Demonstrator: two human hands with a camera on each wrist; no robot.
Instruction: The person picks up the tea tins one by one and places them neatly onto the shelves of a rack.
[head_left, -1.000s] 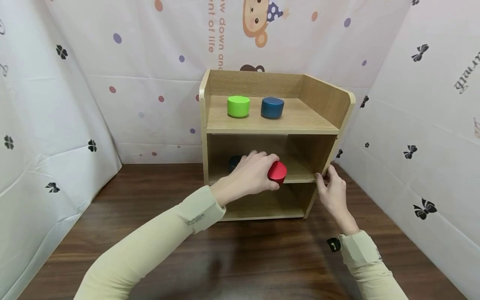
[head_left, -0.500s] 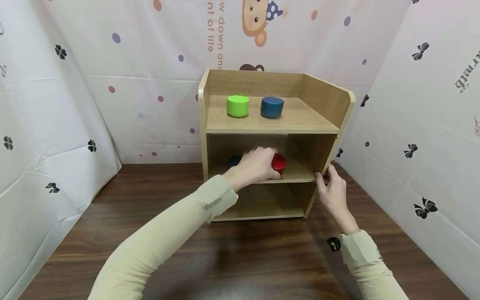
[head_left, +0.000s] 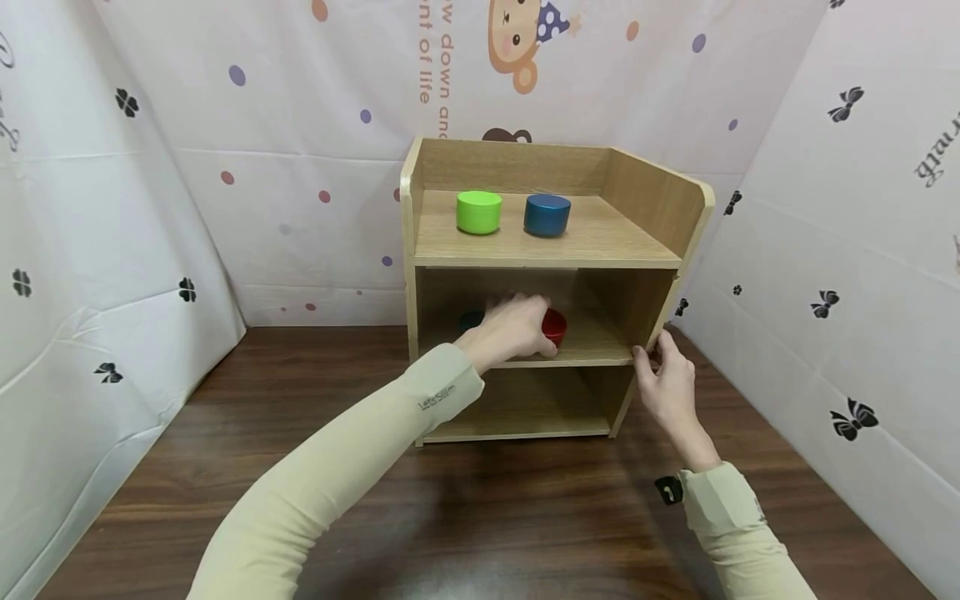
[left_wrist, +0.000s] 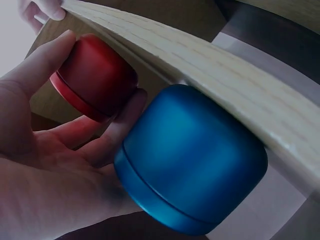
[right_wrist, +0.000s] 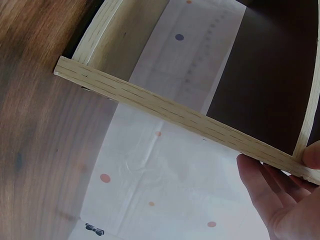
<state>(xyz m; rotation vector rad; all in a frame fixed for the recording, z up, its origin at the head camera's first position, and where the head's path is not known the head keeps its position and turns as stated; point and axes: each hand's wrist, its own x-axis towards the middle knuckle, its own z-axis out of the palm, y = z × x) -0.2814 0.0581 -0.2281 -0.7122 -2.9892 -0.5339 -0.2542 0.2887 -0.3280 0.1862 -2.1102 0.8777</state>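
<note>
Left hand (head_left: pixel 510 329) clamped on red tin (head_left: pixel 555 325) beside blue tin (left_wrist: pixel 192 160); right hand (head_left: pixel 663 387) pinches shelf (head_left: pixel 663 337) edge: lower flat, avoid bumping blue.

A staged recording booth rather than a lived-in room: printed cloth backdrops (head_left: pixel 300 167) with dots, bows and a cartoon monkey (head_left: pixel 517 42) wall in a dark wooden desk (head_left: pixel 525 517) bearing one small wooden shelf unit (head_left: pixel 652 208).

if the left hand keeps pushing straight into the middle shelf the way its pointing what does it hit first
Probably the back of the wooden shelf unit. The left hand grips the red tin, with a blue tin beside it; depth behind is unclear.
</note>
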